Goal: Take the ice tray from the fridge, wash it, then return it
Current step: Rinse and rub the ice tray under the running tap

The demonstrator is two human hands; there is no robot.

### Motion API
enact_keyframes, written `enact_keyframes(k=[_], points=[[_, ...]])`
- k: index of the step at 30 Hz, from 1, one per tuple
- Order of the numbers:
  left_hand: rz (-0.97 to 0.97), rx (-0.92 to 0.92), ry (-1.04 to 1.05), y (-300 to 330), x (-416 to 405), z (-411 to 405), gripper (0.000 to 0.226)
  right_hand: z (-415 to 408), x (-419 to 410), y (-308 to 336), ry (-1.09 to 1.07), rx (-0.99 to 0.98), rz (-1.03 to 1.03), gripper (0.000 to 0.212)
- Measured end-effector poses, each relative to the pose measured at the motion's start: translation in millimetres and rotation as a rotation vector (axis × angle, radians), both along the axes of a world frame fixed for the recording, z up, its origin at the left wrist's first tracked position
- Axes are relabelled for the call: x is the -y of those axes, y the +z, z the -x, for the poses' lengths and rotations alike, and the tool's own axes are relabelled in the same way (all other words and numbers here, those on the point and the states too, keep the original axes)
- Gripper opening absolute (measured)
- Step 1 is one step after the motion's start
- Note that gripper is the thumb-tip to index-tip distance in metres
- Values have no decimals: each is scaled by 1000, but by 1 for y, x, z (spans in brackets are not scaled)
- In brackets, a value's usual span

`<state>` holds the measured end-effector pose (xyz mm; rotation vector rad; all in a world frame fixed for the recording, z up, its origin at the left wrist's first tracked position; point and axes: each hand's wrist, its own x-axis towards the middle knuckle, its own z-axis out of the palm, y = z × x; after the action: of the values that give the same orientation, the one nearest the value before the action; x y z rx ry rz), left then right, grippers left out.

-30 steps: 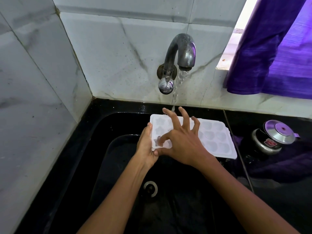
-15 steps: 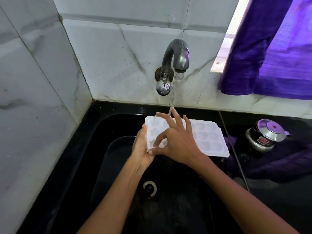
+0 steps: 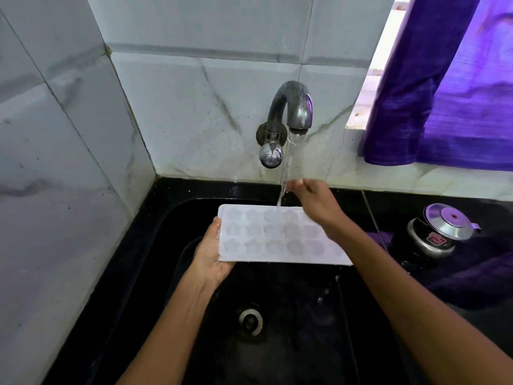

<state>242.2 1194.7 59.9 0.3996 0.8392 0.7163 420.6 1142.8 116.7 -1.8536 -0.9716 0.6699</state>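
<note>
Ice tray: white, held level over the black sink, under the tap; the water stream lands on its far row. Left hand: left end of the tray is gripped, thumb on the rim, fingers curled beneath. Right hand: half a second ago it was pressed on the tray's moulds with fingers spread; now it is lifted to the stream behind the tray, fingers loosely curled, nothing held. Steel pot: set on the dark tabletop, right of the sink. Purple curtain: hung upper right.

Home kitchen: black sink, wall tap, cooker.
</note>
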Motion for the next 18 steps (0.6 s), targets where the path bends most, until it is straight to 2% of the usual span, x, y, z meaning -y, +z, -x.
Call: enact_keyframes(k=[5,7,8,10,12,14,18], points=[[7,5,-1,-1,-10,20,39,-12,-57,30,-32,-646,-12,17],[25,39,-13,-1,-14,27,40,-11,-82,44,-27,-785,-8,15],[26,47,-14,-3,-17,30,41,-11,-93,48,-34,-792,25,20],[18,49,1,-5,-21,36,41,-9,-110,50,-6,-687,148,33],[15,48,8,-6,-24,41,43,-8,-118,47,0,-634,208,29],[12,46,21,-8,-27,46,47,-13,-120,38,-31,-690,169,17],[-21,56,38,-8,-26,50,56,-24,-119,26,20,-904,96,11]])
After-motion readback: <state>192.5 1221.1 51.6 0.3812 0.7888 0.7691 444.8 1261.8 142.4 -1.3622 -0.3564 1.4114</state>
